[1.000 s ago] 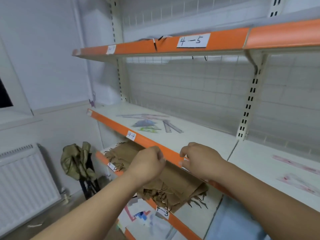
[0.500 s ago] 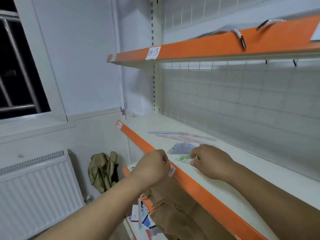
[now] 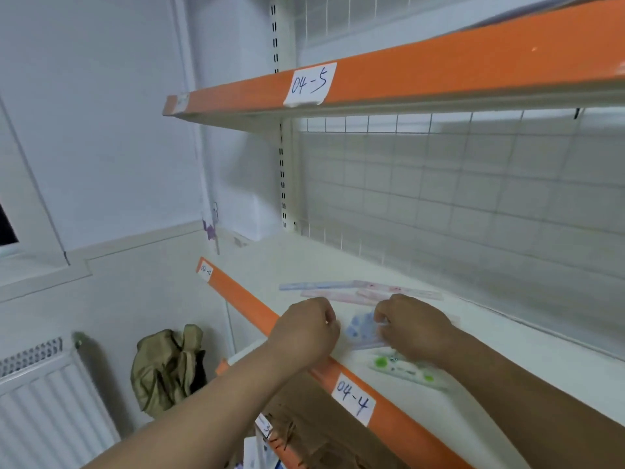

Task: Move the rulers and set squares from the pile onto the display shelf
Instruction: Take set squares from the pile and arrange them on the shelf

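two hands of mine are up at the display shelf (image 3: 277, 265), the one with the label 04-4 (image 3: 355, 399) on its orange front lip (image 3: 243, 299). my right hand (image 3: 411, 328) has its fingers curled and pinches the right edge of the blue set square (image 3: 360, 328), which lies on the shelf near the lip. my left hand (image 3: 306, 330) is balled up just beside the set square's left edge, over the lip. i cannot tell whether it grips anything, since its fingertips are turned away from me.

a green-spotted ruler (image 3: 402, 368) lies flat under my right wrist, close to the lip. further back, a blue ruler (image 3: 314, 286) and some pink rulers (image 3: 402, 291) lie in a loose overlapping row.

above hangs the upper shelf (image 3: 439, 66) labelled 04-5. below, brown paper (image 3: 304, 421) lies on a lower level. an olive bag (image 3: 169, 367) sits on the floor beside a white radiator (image 3: 44, 401).
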The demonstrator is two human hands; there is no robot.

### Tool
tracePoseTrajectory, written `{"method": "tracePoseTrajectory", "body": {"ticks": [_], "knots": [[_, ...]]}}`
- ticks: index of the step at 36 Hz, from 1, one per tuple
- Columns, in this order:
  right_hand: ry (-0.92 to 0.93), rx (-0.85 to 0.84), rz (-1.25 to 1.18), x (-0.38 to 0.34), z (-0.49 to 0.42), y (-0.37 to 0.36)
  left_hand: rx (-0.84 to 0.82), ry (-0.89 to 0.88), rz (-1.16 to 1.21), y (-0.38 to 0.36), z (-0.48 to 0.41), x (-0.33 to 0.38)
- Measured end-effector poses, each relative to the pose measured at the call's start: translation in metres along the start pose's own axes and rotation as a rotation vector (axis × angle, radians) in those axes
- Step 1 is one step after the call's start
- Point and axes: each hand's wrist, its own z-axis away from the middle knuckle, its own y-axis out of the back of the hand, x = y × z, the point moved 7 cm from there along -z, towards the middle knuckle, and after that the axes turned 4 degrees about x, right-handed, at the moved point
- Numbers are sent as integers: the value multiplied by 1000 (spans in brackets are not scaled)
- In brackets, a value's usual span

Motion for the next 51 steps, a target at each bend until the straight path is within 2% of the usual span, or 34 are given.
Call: {"method": "tracePoseTrajectory", "body": {"ticks": [11, 16, 21, 24, 31, 33, 37, 42, 49, 51], "knots": [[-121, -199, -64, -5, -31, -32, -152, -193, 10, -13, -58, -22], [-223, -181, -128, 4, -33, -36, -186, -219, 25, -19, -71, -28], [-245, -88, -124, 8, -32, -30, -216, -239, 57, -27, -75, -29], [-292, -22, -214, 12, -32, -29, -241, -248, 68, -31, -76, -29], [-341, 222, -256, 28, -29, -10, -263, -271, 73, -35, -76, -24], [-362, 262, -329, 32, -27, -5, -273, -275, 68, -36, -76, -21], [-434, 323, -656, 39, -20, 5, -260, -272, 92, -35, -76, -14], [-482, 314, -941, 36, -13, 12, -248, -266, 160, -36, -76, -4], [-505, 299, -972, 41, -4, 16, -177, -207, 293, -33, -79, 1], [-486, 283, -964, 39, -2, 17, -190, -237, 269, -32, -78, 4]]}}
